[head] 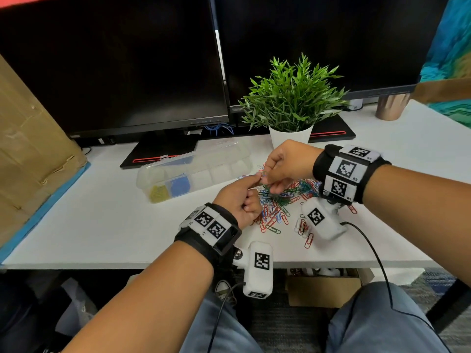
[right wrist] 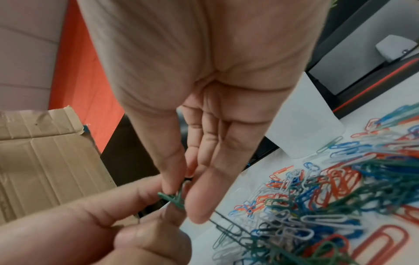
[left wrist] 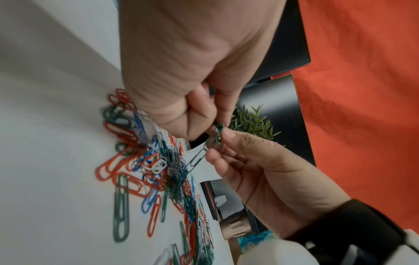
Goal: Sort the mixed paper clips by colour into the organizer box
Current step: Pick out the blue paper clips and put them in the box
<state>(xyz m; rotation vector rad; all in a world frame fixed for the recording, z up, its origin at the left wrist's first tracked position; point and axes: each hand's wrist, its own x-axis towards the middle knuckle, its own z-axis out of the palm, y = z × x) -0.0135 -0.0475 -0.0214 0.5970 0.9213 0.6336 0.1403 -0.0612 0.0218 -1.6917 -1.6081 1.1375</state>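
Above a mixed pile of red, blue, green and white paper clips [head: 277,203] on the white desk [head: 102,225], both hands meet. My left hand [head: 257,178] pinches a tangle of linked green clips [left wrist: 217,133] between thumb and forefinger. My right hand [head: 266,174] pinches the same green clips [right wrist: 173,197] from the other side. One green clip [left wrist: 196,159] dangles from them toward the pile. The clear organizer box [head: 219,155] lies open to the left, with yellow clips [head: 159,193] and blue clips [head: 179,186] in its two nearest compartments.
A potted plant [head: 290,98] stands just behind the hands. Two dark monitors [head: 114,67] fill the back, a cardboard box [head: 28,149] stands at the left, and a copper cup [head: 391,107] at the back right. Stray clips [head: 304,230] lie toward the desk's front edge.
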